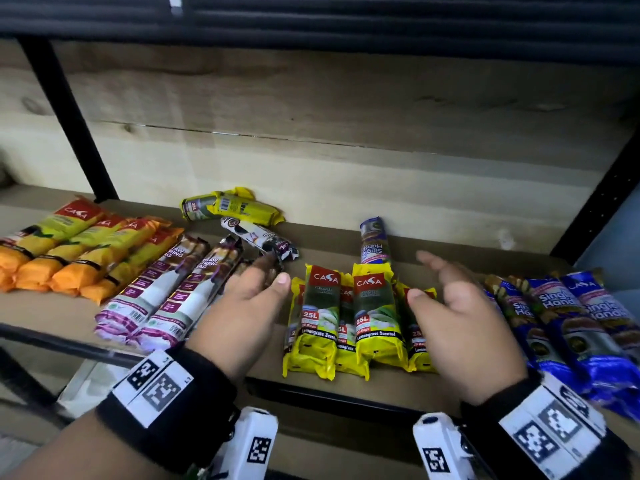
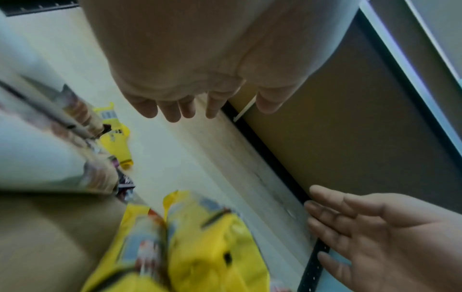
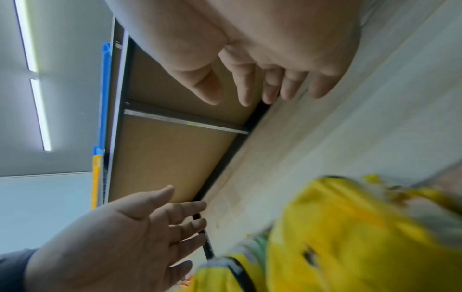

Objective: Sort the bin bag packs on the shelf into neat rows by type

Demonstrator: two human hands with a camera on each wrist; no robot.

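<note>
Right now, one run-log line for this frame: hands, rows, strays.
left hand open, empty | right hand open, empty | both flank yellow packs | stray yellow pack, stray blue pack behind rows

blue packs [image 1: 581, 327] cut off R edge | yellow packs [image 2: 200, 247] blurred | labels unreadable

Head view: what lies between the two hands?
The row of yellow Casa packs lies on the shelf between the left hand and right hand; neither hand holds one.
</note>
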